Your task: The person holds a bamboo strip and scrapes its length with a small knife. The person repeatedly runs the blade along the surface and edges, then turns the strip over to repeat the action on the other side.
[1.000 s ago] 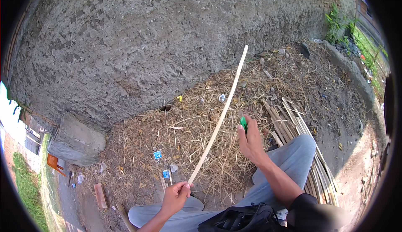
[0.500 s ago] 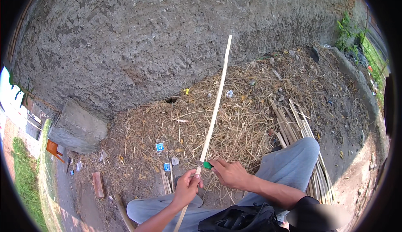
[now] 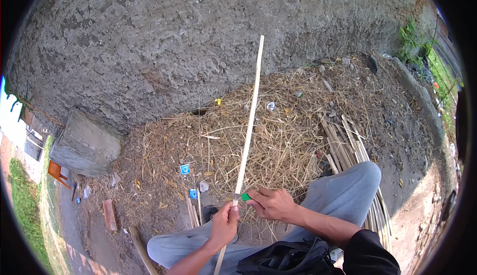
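Note:
A long, pale bamboo strip [image 3: 252, 111] rises from between my legs toward the wall, leaning slightly right at its far end. My left hand [image 3: 223, 226] is closed around its lower part, the thumb lying along it. In my right hand [image 3: 274, 206] is a small knife with a green handle [image 3: 245, 196], the fingers pressed around it. Its short blade lies against the strip just above my left thumb; most of the handle is hidden by my fingers.
Split bamboo strips [image 3: 380, 210] lie beside my right knee. Thin shavings [image 3: 283, 146] cover the ground ahead, up to a rough grey wall [image 3: 189, 41]. A concrete block [image 3: 89, 143], a brick piece [image 3: 110, 215] and blue packets [image 3: 185, 169] are on the left.
The strip's far end has shifted a little left and stands more upright in view. Both hands keep their hold, and the knife remains near my left thumb.

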Tool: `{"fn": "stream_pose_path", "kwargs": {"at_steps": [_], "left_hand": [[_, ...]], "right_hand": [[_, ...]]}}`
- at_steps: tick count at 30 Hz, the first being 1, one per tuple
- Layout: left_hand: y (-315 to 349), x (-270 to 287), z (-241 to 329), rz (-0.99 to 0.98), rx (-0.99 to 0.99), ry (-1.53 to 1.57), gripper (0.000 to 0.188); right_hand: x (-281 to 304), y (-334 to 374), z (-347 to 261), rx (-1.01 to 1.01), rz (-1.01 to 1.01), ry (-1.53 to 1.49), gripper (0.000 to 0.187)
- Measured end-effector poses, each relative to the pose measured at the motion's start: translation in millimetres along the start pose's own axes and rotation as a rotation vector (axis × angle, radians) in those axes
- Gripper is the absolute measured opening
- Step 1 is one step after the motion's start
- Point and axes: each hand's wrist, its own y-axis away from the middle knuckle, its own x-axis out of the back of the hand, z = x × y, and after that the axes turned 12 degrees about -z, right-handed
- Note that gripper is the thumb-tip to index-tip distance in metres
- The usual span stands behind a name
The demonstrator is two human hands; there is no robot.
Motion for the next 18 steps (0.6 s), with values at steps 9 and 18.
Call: {"fn": "stream_pose_path", "kwargs": {"at_steps": [9,18], "left_hand": [[7.4,-1.4,4.4,0.052,0.009,-0.03,0.022],[18.4,-7.0,4.7,-0.04,-0.002,-0.041,0.021]], "right_hand": [[-7.6,-11.8,0.5,-0.085,0.031,0.01,0.027],[6.4,-22.4,25.4,-0.201,0.087,-0.015,0.025]]}}
